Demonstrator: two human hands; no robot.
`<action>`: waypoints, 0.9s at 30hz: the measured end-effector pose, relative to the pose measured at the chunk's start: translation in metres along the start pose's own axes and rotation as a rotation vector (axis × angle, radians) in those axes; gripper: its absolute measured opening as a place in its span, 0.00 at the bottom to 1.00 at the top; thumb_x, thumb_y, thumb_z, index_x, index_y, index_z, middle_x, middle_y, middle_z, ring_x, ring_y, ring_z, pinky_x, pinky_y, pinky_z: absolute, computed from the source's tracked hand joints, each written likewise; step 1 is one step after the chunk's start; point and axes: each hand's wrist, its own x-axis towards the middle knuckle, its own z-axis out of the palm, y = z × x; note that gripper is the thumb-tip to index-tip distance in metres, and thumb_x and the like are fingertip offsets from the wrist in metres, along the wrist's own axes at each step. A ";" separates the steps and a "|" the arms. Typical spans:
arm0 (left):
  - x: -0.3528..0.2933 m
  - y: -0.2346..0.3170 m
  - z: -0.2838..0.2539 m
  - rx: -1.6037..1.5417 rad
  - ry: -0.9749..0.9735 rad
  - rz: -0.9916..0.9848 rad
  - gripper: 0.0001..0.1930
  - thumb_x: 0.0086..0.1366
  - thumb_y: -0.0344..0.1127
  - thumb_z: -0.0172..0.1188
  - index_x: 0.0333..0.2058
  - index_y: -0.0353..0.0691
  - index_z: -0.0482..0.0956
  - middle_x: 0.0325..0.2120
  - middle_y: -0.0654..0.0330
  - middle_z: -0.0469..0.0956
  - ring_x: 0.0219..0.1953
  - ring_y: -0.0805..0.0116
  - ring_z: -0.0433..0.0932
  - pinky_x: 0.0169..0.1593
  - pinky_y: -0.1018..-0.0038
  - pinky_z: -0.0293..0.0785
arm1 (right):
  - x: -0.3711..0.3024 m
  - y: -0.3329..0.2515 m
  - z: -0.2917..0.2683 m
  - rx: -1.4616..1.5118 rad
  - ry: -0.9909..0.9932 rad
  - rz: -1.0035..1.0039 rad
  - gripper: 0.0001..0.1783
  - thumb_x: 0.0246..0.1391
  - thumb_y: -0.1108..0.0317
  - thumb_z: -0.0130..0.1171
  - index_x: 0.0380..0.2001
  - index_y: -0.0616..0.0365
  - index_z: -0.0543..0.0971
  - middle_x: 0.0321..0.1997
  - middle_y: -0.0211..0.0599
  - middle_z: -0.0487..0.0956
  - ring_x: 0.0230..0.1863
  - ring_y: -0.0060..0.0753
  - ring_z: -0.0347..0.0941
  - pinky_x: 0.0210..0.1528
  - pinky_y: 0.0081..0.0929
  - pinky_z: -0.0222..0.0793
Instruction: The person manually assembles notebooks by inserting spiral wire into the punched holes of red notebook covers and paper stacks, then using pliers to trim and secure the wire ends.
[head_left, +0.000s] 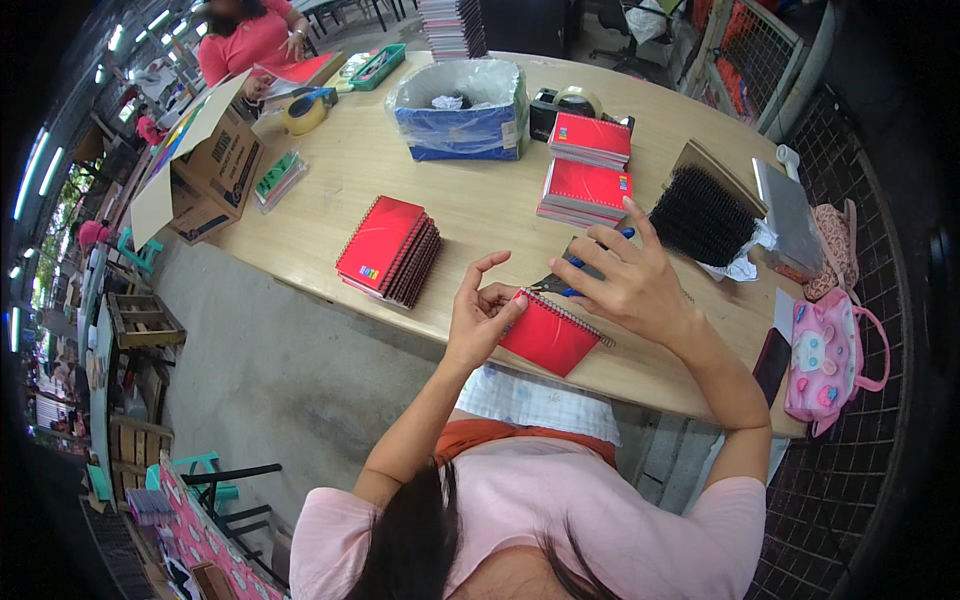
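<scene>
My left hand (pixel 485 315) is closed on the corner of a red spiral-bound notebook (pixel 550 340), thumb on its cover. The notebook is tilted at the table's near edge, its wire coil along the upper side and a loose coil end sticking out at the right. In my right hand (pixel 640 285) is a pair of blue-handled pliers (pixel 574 263), its jaws at the coil end beside my left fingertips. My right index finger is raised. Left of my hands sits a stack of red spiral notebooks (pixel 385 245); beyond my right hand are two more red stacks (pixel 588 185).
A plastic-lined blue box (pixel 465 135), a tape dispenser (pixel 560 105) and a tape roll (pixel 305 113) stand farther back. Black wire coils (pixel 703 215) lie at the right, near a pink bag (pixel 825 365) and a phone (pixel 772 365). An open carton (pixel 215 170) is at the left. Another person (pixel 245 45) sits across.
</scene>
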 end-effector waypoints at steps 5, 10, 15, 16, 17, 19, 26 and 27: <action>0.002 -0.001 -0.003 -0.005 -0.002 -0.006 0.32 0.63 0.22 0.61 0.64 0.36 0.58 0.32 0.57 0.82 0.35 0.75 0.80 0.41 0.79 0.75 | 0.003 -0.001 0.010 -0.027 0.032 -0.050 0.18 0.45 0.58 0.64 0.43 0.44 0.83 0.41 0.25 0.75 0.51 0.29 0.72 0.70 0.57 0.54; 0.003 -0.001 -0.002 -0.021 -0.007 -0.029 0.32 0.63 0.22 0.62 0.64 0.35 0.58 0.32 0.57 0.82 0.34 0.75 0.80 0.40 0.80 0.75 | 0.003 -0.002 0.012 -0.028 0.074 -0.081 0.13 0.50 0.62 0.57 0.40 0.46 0.84 0.38 0.26 0.76 0.47 0.28 0.74 0.67 0.53 0.58; -0.005 0.001 0.008 0.098 0.095 0.088 0.31 0.64 0.22 0.62 0.63 0.36 0.59 0.32 0.57 0.82 0.35 0.75 0.80 0.41 0.80 0.75 | -0.007 -0.011 0.006 0.419 -0.388 0.370 0.16 0.53 0.57 0.61 0.43 0.50 0.83 0.35 0.36 0.79 0.40 0.39 0.78 0.48 0.39 0.74; -0.007 0.000 0.010 0.192 0.133 0.178 0.31 0.64 0.23 0.62 0.62 0.36 0.59 0.33 0.57 0.82 0.36 0.75 0.80 0.42 0.79 0.75 | -0.010 -0.014 0.010 0.419 -0.389 0.368 0.16 0.53 0.57 0.61 0.43 0.50 0.83 0.35 0.36 0.79 0.40 0.39 0.78 0.48 0.39 0.74; -0.008 0.000 0.012 0.185 0.133 0.180 0.31 0.64 0.23 0.62 0.62 0.36 0.59 0.33 0.57 0.82 0.36 0.75 0.80 0.42 0.79 0.75 | -0.016 -0.017 0.017 0.496 -0.377 0.438 0.18 0.54 0.56 0.62 0.45 0.51 0.83 0.36 0.39 0.79 0.39 0.42 0.78 0.43 0.39 0.74; -0.011 0.003 0.012 0.236 0.184 0.173 0.29 0.64 0.24 0.62 0.61 0.36 0.60 0.33 0.56 0.83 0.36 0.74 0.80 0.44 0.79 0.75 | -0.026 -0.020 0.029 0.574 -0.363 0.503 0.20 0.55 0.54 0.62 0.47 0.52 0.82 0.37 0.41 0.79 0.38 0.45 0.78 0.38 0.39 0.75; -0.043 0.014 0.023 0.804 -0.010 0.978 0.21 0.53 0.19 0.67 0.47 0.38 0.78 0.37 0.61 0.84 0.41 0.60 0.80 0.53 0.63 0.75 | -0.036 -0.070 0.051 2.071 0.515 1.210 0.19 0.58 0.64 0.66 0.48 0.55 0.70 0.39 0.33 0.76 0.36 0.23 0.76 0.36 0.24 0.74; -0.046 0.001 0.028 0.780 -0.140 0.971 0.20 0.50 0.19 0.68 0.43 0.39 0.80 0.37 0.63 0.84 0.43 0.57 0.80 0.54 0.60 0.74 | -0.036 -0.073 0.060 2.082 0.510 1.211 0.19 0.58 0.64 0.66 0.48 0.55 0.70 0.39 0.33 0.76 0.36 0.23 0.76 0.36 0.24 0.74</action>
